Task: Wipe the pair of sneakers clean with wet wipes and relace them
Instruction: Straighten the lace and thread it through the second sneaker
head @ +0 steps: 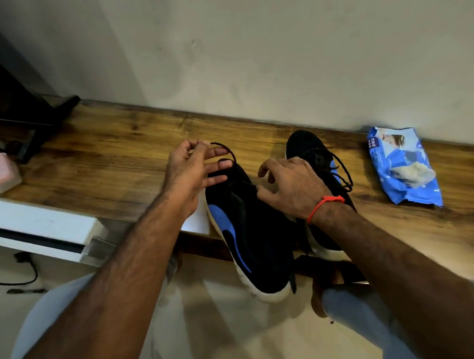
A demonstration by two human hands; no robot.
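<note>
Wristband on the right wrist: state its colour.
Orange-red wristband, seen in the head view.

Home room, wooden shelf [136, 135] against plain wall [252, 48], tiled floor [223, 329]

Two sneakers [249, 233] [319, 159], one wipes pack [403, 166], two hands [192, 176] [293, 187]

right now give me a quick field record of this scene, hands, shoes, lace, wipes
left hand: pinches the black lace above the near sneaker's toe
right hand: fingers curled over the near sneaker's lace area; a grip cannot be confirmed
near sneaker: black and blue, white sole, heel overhanging the wooden table
far sneaker: beside it to the right, laces loose
wipes pack: blue, on the table, right of the shoes
orange band: on the right wrist
</note>
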